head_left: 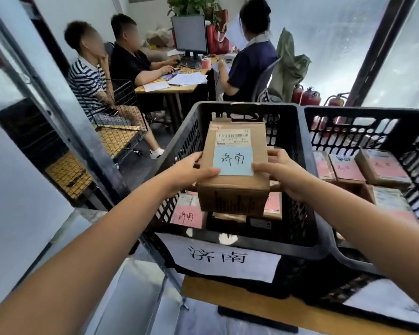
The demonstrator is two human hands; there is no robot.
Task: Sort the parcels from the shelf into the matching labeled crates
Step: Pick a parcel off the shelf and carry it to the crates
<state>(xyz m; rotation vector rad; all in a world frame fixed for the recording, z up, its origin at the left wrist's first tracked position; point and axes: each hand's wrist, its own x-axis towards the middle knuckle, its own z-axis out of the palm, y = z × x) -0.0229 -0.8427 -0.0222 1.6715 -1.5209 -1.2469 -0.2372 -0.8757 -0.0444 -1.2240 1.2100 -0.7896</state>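
Both hands — left hand [191,169] and right hand [279,171] — grip opposite sides of a cardboard parcel [234,170] with a blue 济南 note [232,160]. It hangs over the open black crate [302,180] labelled 济南 [224,258] — other parcels [188,213] lie inside.

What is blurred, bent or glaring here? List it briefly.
Head view: the wide lens bows the black plastic crate rim; head view: daylight glares off the frosted panes at right; head view: the blue-labelled brown cardboard parcel in the left hand and right hand is sharp.
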